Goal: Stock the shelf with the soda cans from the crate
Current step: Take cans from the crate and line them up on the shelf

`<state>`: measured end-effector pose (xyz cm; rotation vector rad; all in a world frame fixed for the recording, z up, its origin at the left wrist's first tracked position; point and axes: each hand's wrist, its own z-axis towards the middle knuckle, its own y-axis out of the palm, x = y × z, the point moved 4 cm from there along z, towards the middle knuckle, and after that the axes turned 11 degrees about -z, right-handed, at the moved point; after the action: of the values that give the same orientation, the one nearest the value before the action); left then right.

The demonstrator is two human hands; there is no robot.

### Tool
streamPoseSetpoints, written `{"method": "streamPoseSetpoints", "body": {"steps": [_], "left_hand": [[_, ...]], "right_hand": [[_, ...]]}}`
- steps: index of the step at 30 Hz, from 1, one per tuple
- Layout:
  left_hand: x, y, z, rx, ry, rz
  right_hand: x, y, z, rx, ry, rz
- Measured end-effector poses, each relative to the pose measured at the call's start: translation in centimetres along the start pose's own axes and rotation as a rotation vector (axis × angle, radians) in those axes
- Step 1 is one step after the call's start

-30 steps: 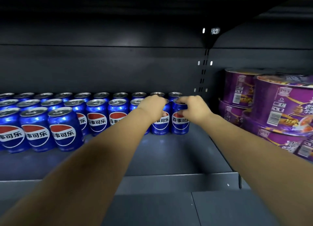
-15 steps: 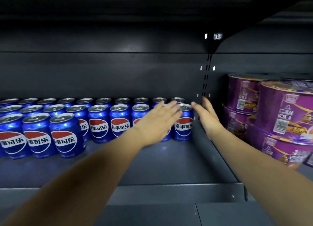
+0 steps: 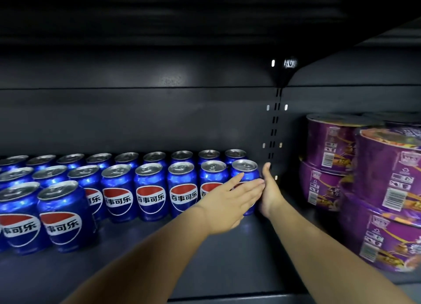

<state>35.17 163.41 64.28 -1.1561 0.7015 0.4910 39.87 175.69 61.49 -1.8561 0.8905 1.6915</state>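
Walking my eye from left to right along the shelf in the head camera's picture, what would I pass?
Front pair of soda cans → left hand → right hand → stacked purple tubs.

single head cam, wide-angle, facing straight into the shelf (image 3: 227, 262) bay, pitched slightly down so the soda cans (image 3: 150, 189) show their tops. close range: both forearms enter from the bottom edge, left hand (image 3: 227, 203) and right hand (image 3: 270, 192) land mid-frame. cans fill the left of frame, purple bowls (image 3: 387, 189) the right edge
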Motion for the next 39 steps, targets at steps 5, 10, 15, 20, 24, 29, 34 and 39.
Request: {"method": "streamPoseSetpoints", "body": {"steps": [5, 10, 15, 20, 24, 29, 34, 39], "left_hand": [[0.4, -0.2, -0.3, -0.052, -0.038, 0.004], [1.0, -0.5, -0.1, -0.051, -0.049, 0.011], [0.8, -1.2, -1.6, -0.111, 0.029, -0.161], [0.7, -0.4, -5.2, -0.236, 0.162, -0.155], [1.0, -0.2, -7.3, -0.259, 0.010, -0.420], [1.4, -0.5, -8.0, -0.361, -0.121, -0.433], [2.2, -0.6, -7.8, -0.332, -0.078, -0.377], [2.6, -0.7, -7.8, -0.339, -0.088, -0.368]], "right_hand": [[0.2, 0.0, 0.4, -0.051, 0.008, 0.029], [0.1, 0.2, -0.1, -0.057, 0.021, 0.088], [-0.2, 0.3, -0.7, 0.082, -0.004, -0.091], [0.5, -2.0, -1.6, 0.423, -0.181, -0.203], [1.0, -2.0, -2.6, 0.355, -0.180, -0.362], [1.2, -0.2, -5.0, 0.100, -0.182, -0.660], [0.8, 0.5, -5.6, 0.207, -0.308, -0.785], [0.8, 0.3, -5.5, 0.240, -0.325, -0.918]]}}
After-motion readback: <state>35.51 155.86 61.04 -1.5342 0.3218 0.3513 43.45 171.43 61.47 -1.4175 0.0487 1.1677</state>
